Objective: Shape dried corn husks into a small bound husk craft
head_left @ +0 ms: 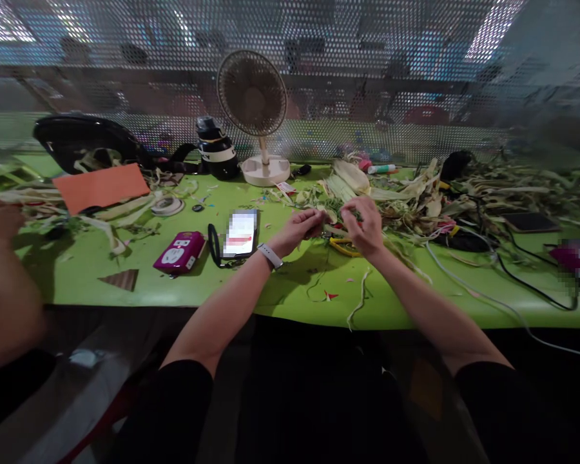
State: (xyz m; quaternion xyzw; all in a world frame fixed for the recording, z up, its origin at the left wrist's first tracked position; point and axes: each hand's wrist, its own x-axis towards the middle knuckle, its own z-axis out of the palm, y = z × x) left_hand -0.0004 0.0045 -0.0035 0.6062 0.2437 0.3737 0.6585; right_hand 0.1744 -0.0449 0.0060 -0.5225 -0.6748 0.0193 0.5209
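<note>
My left hand [299,231], with a pale band at the wrist, is closed in a pinch above the green table. A small pale piece shows by its fingertips; what it pinches is too small to make out. Just to the right, my right hand [365,225] is raised with thumb and fingers drawn together, and anything between them cannot be made out. Below and between the hands lies a tool with yellow handles [347,249]. Dried corn husks [350,179] and green shreds lie right behind them. A twisted pale husk strand [360,299] rests near the table's front edge.
A phone [240,233], purple pouch [178,252], tape roll [168,206] and orange card [101,187] lie leftward. A fan [265,169] and black bottle [217,154] stand behind. Cables [483,296] cross the right side. Another person's arm [4,277] reaches in at far left.
</note>
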